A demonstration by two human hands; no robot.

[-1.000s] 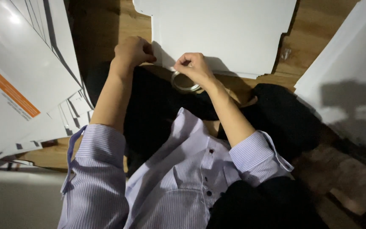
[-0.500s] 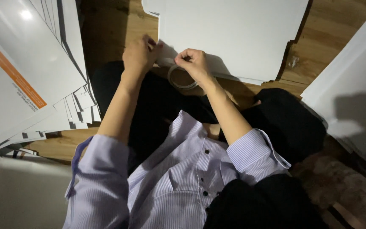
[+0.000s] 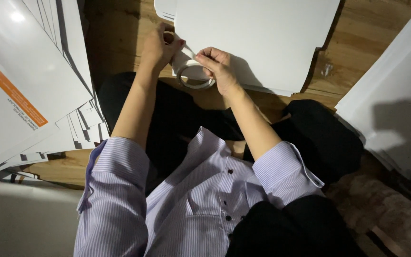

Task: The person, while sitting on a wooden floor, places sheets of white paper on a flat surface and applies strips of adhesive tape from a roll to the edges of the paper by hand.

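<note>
The left hand [image 3: 157, 46] is curled almost closed, its fingertips pinching the free end of a strip of tape [image 3: 190, 51] at the near edge of a flat white cardboard sheet [image 3: 258, 40] that lies on the wooden floor [image 3: 357, 45]. To the left of it a fanned stack of white printed sheets [image 3: 34, 85] with an orange stripe lies well apart from the work. Just right of the left hand, the right hand [image 3: 219, 66] is closed around a roll of clear tape [image 3: 193, 78], fingers on the ring's far side and thumb apparently inside it, holding it tilted just above the sheet's edge. The strip runs short and taut between the two hands. To do this well, I judge the strip should be kept tight and straight, the end pinned firmly, and the roll kept low to the cardboard. Further right lies another pile of white sheets [image 3: 396, 90].
</note>
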